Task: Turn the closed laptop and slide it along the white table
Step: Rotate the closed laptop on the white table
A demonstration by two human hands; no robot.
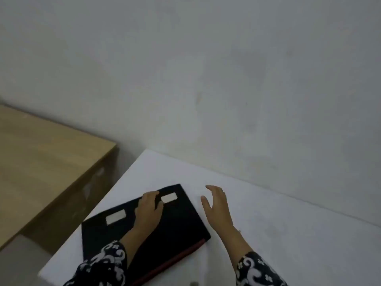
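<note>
A closed black laptop point(179, 223) with two pale stickers and a red strip along its near edge lies at an angle near the left end of the white table point(278, 234). My left hand point(148, 209) rests flat on the lid between the stickers, fingers bent toward the far edge. Just right of the laptop, my right hand point(216, 205) hovers with fingers spread and thumb out, apart from the laptop's right edge and holding nothing. Both forearms wear dark sleeves with a white pattern.
A grey-white wall point(226, 79) runs close behind the table's far edge. A light wooden table point(41, 162) stands to the left, with a gap between it and the white table. The white surface stretches away to the right.
</note>
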